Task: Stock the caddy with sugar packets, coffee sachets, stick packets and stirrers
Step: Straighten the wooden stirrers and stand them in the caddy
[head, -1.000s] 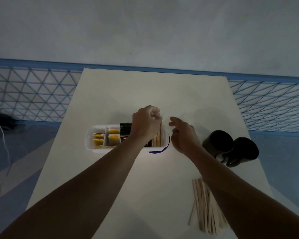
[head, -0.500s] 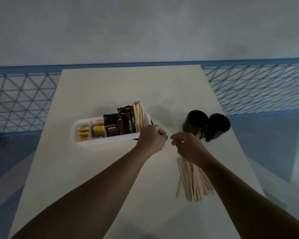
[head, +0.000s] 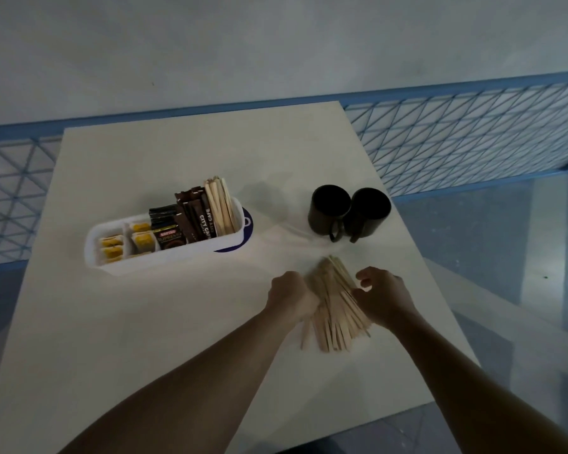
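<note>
The white caddy (head: pixel 112 268) stands left of centre on the table. It holds yellow sugar packets (head: pixel 112 248), dark coffee sachets (head: pixel 169 235), brown stick packets (head: pixel 197 216) and upright wooden stirrers (head: pixel 223 204) at its right end. A loose pile of stirrers (head: pixel 333 317) lies on the table nearer to me. My left hand (head: pixel 291 294) is curled against the pile's left side, fingers closed on stirrers. On the pile's right side, my right hand (head: pixel 386 298) curls its fingers over the sticks.
Two black mugs (head: pixel 330 209) (head: pixel 371 208) stand side by side to the right of the caddy, near the table's right edge. A purple disc (head: pixel 248 232) shows under the caddy's right end. Blue mesh fencing (head: pixel 473 142) runs behind the table (head: pixel 145 339).
Both hands left the caddy's right end and came down and back to the loose stirrer pile, where they now close on it from either side. The camera view shifted too.
</note>
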Tool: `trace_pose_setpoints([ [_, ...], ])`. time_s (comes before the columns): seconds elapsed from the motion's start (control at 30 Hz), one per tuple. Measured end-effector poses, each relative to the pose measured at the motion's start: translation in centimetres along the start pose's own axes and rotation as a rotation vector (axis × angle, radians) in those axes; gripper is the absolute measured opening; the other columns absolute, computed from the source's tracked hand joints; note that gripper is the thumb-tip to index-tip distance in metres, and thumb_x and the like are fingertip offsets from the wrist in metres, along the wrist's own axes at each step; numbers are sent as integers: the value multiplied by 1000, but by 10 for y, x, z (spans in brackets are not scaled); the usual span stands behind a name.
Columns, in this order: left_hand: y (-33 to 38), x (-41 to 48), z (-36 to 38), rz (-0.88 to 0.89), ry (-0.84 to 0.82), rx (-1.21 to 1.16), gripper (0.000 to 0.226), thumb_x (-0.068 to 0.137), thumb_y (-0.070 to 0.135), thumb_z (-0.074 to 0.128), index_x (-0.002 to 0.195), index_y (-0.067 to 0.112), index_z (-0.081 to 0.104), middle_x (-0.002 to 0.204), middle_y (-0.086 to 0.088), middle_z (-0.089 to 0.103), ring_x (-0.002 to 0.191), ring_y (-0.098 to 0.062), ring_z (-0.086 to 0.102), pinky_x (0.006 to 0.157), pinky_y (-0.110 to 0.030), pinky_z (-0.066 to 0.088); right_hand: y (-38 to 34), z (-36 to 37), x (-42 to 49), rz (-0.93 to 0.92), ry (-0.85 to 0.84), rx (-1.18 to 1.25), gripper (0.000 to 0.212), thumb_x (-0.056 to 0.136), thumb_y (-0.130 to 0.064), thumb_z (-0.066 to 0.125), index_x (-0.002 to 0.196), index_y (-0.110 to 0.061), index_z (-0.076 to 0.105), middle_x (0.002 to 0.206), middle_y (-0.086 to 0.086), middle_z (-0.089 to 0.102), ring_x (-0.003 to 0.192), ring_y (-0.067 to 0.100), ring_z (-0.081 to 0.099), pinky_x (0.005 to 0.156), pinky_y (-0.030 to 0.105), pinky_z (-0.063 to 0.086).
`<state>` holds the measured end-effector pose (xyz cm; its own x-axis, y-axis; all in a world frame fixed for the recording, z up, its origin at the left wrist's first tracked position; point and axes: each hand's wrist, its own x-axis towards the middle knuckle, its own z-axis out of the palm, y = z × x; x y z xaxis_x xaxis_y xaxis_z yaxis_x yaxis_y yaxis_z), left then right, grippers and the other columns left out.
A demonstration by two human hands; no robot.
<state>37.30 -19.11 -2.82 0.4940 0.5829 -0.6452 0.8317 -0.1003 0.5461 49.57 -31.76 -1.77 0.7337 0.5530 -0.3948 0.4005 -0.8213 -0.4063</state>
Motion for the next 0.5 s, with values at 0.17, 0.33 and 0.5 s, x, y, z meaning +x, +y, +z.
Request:
trace_pose_setpoints([
  [0.17, 7, -4, 26, 8, 16, 48, 30, 89, 31, 64, 113, 12, 64, 109, -6, 68, 88, -17, 63, 65, -22, 48, 13, 7, 0, 27, -24, 34, 45, 89, -26, 69, 132, -16, 59, 117, 3, 68, 90, 17, 63, 71, 27, 51],
  [0.33, 16, -7, 43, -9, 84, -2, 42, 82, 40, 70, 115, 15, 61, 107, -4, 69, 90, -20, 69, 74, -29, 58, 14, 14, 1, 29, -71, 69, 35, 89, -33, 67, 122, -22, 63, 105, 0, 70, 81, 14, 65, 66, 29, 57],
  [0.5, 20, -11, 48, -26, 135, -16, 61, 76, 38, 77, 126, 13, 51, 115, -6, 66, 97, -24, 68, 79, -35, 58, 13, 21, 5, 64, -103, 113, 23, 86, -33, 69, 109, -29, 65, 99, -2, 66, 83, 15, 63, 72, 33, 59],
])
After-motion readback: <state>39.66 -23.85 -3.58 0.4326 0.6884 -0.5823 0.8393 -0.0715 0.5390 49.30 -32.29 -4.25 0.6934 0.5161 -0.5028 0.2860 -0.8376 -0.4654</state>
